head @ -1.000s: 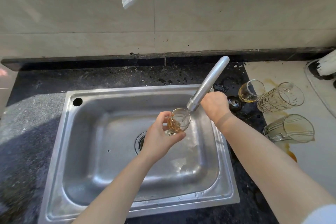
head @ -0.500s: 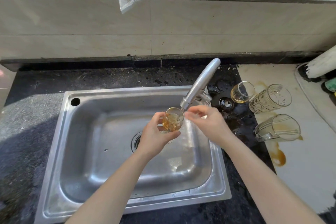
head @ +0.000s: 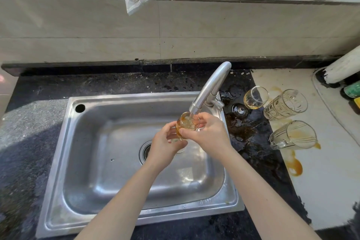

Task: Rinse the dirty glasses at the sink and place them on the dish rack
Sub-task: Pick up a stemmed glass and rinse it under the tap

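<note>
No writing can be read (the green object (head: 353,89) at the edge is blurred).

light: bright daylight from above | glare: sink (head: 58,191) basin | edges: wide-angle bowing | focus: slightly soft

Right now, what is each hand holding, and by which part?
Both hold one small glass under the faucet spout. The left hand grips its lower part; the right hand grips the bowl, thumb in front, fingers behind.

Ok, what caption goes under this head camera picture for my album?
Left hand and right hand hold a small stained glass under the faucet above the steel sink.
</note>
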A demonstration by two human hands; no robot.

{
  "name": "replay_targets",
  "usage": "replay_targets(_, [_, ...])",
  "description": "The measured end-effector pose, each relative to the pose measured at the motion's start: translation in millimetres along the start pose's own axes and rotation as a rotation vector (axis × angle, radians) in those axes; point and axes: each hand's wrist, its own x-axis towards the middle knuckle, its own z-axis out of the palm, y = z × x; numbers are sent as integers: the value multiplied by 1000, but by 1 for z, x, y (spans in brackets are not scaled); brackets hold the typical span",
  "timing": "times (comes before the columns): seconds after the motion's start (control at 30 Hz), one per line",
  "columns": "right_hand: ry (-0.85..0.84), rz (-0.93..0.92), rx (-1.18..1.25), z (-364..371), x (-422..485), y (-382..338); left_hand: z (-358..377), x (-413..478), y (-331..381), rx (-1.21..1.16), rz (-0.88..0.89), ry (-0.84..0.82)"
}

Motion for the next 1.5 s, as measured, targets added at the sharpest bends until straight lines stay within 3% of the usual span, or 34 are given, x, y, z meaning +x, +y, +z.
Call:
replay_targets(0.13, [-41,-44,-4,6,-5,2,3,-9,-6,134,-45,-33])
replay_targets(0.27, [9,13,44,4,2,-1,6,-2,-13,96,-95,-2])
replay_targets(0.43, [-94,48,-109,3,6,-2,7,-2,-24,127,-169,-52])
replay_targets(0.57, [-20,140,-83,5,6,4,10,-3,-28,145,-182,-127])
replay_targets(0.67, [-84,128,-111,8,8,3,10,-7,-31,100,-197,-95])
replay_targets(0.9, [-38,176,-76,10,20,10,11,-12,-19,42,-165,-120])
replay_targets(1.2, [-21,114,115,34,31,4,-1,-11,18,-141,-186,-48])
replay_targets(1.33, [85,332,486,36,46,-10,-8,-10,29,-226,-250,-136])
replay_targets(1.37, [112,300,491,38,45,-11,-9,-10,33,-234,-262,-131])
replay_targets(1.5, [188,-2,87,52,28,-9,-9,-11,40,-77,-231,-52])
